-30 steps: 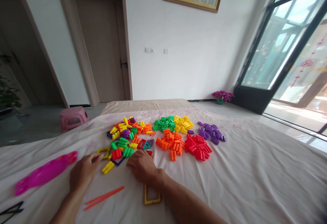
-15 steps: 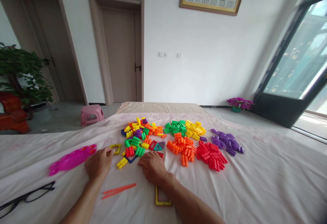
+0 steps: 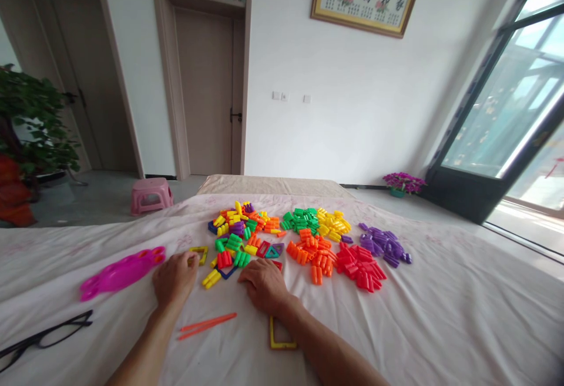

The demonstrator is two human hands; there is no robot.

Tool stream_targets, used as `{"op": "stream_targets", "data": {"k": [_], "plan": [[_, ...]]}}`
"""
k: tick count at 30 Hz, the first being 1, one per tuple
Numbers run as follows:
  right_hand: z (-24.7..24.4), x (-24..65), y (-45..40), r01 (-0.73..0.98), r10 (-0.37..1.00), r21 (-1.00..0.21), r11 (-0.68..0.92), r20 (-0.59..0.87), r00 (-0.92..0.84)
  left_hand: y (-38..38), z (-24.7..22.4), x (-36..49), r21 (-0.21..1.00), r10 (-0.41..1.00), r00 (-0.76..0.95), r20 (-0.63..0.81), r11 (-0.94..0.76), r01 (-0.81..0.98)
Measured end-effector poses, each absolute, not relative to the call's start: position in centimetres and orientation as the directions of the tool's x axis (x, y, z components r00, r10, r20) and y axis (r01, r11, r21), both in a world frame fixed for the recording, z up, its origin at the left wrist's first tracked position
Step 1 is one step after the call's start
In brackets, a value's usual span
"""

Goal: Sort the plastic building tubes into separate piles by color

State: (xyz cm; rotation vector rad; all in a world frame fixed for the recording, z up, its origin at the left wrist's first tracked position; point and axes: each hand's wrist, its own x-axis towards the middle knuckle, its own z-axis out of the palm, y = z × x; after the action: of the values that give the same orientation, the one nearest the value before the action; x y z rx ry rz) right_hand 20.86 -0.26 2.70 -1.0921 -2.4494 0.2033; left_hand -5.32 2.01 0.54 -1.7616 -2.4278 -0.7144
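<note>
My left hand (image 3: 175,277) rests on the cloth, fingers curled closed, beside a yellow square frame (image 3: 203,255). Whether it touches the frame or holds anything is hidden. My right hand (image 3: 264,283) lies knuckles up with its fingers bent under. Anything beneath those fingers is out of sight, and a red piece (image 3: 277,265) shows just behind it. Between and beyond my hands spreads a mixed heap of plastic pieces, among them green pieces (image 3: 242,258), red pieces (image 3: 224,259) and yellow pieces (image 3: 212,279). Another yellow frame (image 3: 282,345) sits partly under my right forearm.
Colour-sorted piles lie to the right: green (image 3: 300,220), yellow (image 3: 333,224), orange (image 3: 311,251), red (image 3: 360,265) and purple (image 3: 384,242). Leftward are a magenta plastic tray (image 3: 118,274) and black glasses (image 3: 48,334). Orange tweezers (image 3: 207,325) lie between my forearms.
The camera view has turned slightly. My left hand has shifted a little towards the right; my right hand keeps its place by the heap. The pieces lie as before.
</note>
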Motion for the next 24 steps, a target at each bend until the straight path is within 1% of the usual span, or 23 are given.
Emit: {"op": "stream_targets", "data": {"k": [6,12,17,20,22,24], "plan": [[2.6,21.0,-0.1,0.660,0.722,-0.296,0.690,0.351,-0.596,2.3,0.2,-5.4,0.318,0.891,-0.336,0.306,0.237,0.918],[2.3,21.1,-0.2,0.634,0.715,-0.333,0.698,0.358,-0.600,2.6,-0.3,-5.7,0.330,0.893,-0.328,0.308,0.223,0.917],[3.1,21.7,-0.3,0.631,0.742,-0.402,0.664,0.456,-0.491,2.5,-0.3,-5.8,0.338,0.886,-0.324,0.331,0.209,0.918],[4.8,23.0,1.7,0.688,0.797,-0.437,0.579,0.480,-0.366,2.4,0.0,-5.7,0.355,0.896,-0.317,0.311,0.200,0.913],[6.0,24.2,4.3,0.761,0.861,-0.456,0.461,0.439,-0.258,2.4,0.2,-5.7,0.362,0.901,-0.315,0.298,0.199,0.911],[7.0,25.2,7.4,0.848,0.924,-0.439,0.297,0.357,-0.138,2.4,0.2,-5.6,0.360,0.900,-0.317,0.299,0.201,0.911]]}}
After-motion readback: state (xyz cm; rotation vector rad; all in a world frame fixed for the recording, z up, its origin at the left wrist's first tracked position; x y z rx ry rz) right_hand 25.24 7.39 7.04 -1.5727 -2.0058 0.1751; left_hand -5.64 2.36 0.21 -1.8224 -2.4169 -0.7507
